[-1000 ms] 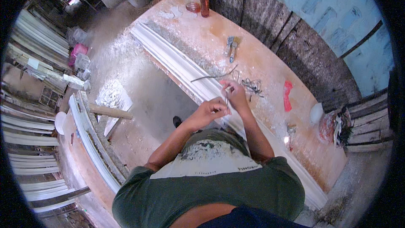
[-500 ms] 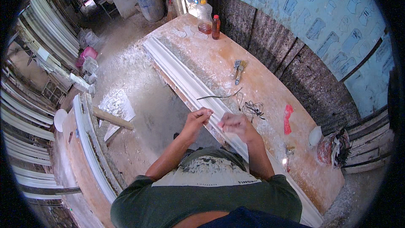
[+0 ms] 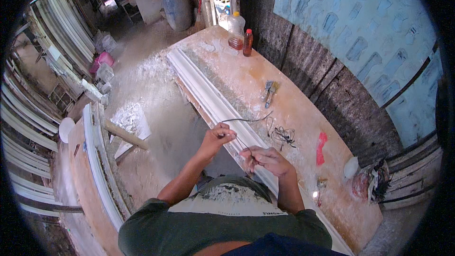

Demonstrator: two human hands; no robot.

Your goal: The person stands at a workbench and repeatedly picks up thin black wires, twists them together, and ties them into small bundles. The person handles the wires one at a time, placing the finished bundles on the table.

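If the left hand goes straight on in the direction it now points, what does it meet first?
The left hand, pinching a thin wire, points up and to the right across the bench. It would probably meet the long white moulding first, just beyond its fingers. Depth is unclear, so it might pass above it.

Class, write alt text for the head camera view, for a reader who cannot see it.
Seen from above, a person's left hand and right hand hold a thin dark wire between them over a long white plaster moulding on a dusty workbench. A tangle of wire, pliers and two bottles lie beyond.
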